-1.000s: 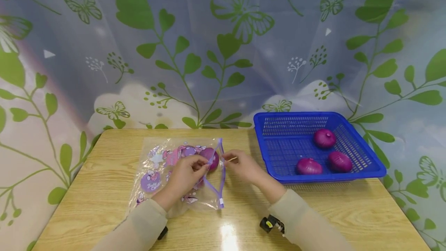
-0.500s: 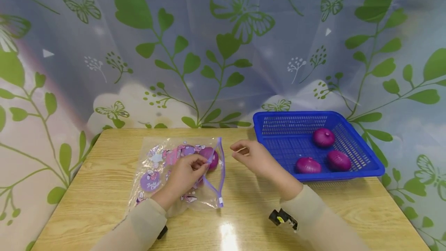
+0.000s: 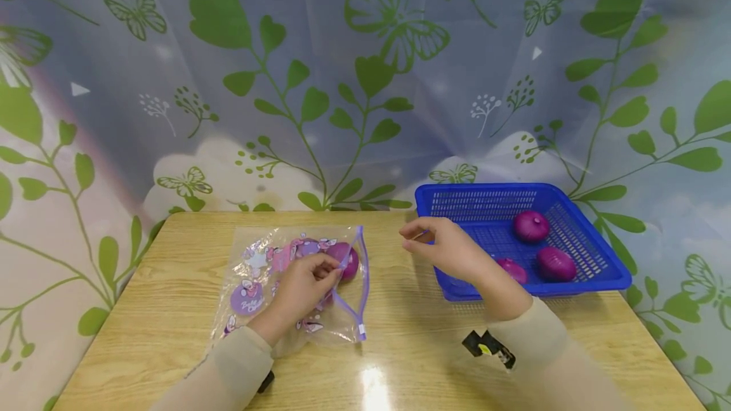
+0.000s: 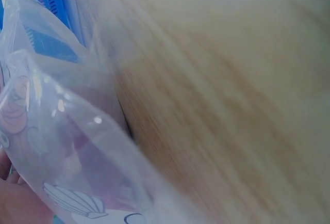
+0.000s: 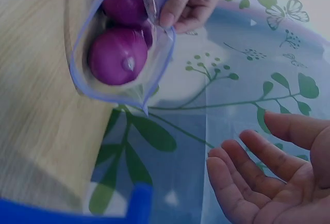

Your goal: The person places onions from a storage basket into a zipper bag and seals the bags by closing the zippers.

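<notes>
A clear zip bag (image 3: 251, 271) with purple trim and pink cartoon prints lies on the left of the table. My left hand (image 3: 302, 287) pinches the upper edge of its mouth, which gapes toward the right. Several red onions (image 5: 118, 56) show inside the bag in the right wrist view. My right hand (image 3: 448, 249) holds nothing, its fingers relaxed, above the left side of the blue basket (image 3: 425, 208). In that basket sit red onions; one onion (image 3: 532, 226) lies at the back, another onion (image 3: 556, 264) at the right, and a third onion (image 3: 512, 269) is partly covered by my right forearm.
The wooden table (image 3: 400, 347) ends at a patterned curtain (image 3: 320, 81) just behind the bag and basket. A slider (image 3: 362, 328) sits at the near end of the bag's zip. A small black device (image 3: 488, 349) is on my right wrist.
My right hand has let go of the bag's mouth and moved right to the basket's left side. The left hand and the bag have stayed in place.
</notes>
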{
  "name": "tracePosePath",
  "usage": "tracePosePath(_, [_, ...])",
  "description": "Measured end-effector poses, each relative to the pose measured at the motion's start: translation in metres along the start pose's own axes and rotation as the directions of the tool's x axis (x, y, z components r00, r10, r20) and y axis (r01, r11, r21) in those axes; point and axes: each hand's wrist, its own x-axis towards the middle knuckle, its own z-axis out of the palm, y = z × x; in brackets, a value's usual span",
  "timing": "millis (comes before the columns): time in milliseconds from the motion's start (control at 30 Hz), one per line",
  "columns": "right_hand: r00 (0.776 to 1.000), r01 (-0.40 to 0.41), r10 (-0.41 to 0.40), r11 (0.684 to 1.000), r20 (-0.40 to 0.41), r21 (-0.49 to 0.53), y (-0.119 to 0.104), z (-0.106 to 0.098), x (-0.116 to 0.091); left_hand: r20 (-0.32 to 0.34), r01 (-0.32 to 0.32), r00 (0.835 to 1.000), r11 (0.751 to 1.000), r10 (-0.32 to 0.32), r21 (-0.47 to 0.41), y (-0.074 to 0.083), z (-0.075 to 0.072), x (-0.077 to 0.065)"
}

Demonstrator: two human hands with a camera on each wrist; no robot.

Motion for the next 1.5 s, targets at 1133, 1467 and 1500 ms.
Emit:
tracePosePath(1133, [0.956, -0.005, 0.107, 0.936, 0.272, -0.351, 0.048, -0.093, 0.016, -0.001, -0.007, 1.000, 1.000, 0.007, -0.014, -0.003, 0.001, -0.001])
tracePosePath(1467, [0.878, 0.003, 0.200, 0.906, 0.434, -0.423, 0.086, -0.096, 0.032, -0.002, -0.009, 1.000, 1.000, 0.009, -0.009, -0.001, 0.000, -0.001])
tracePosePath(1500, [0.871, -0.001, 0.213, 0.902, 0.443, -0.433, 0.089, -0.095, 0.033, -0.001, -0.010, 1.000, 1.000, 0.010, -0.008, -0.001, 0.000, -0.001])
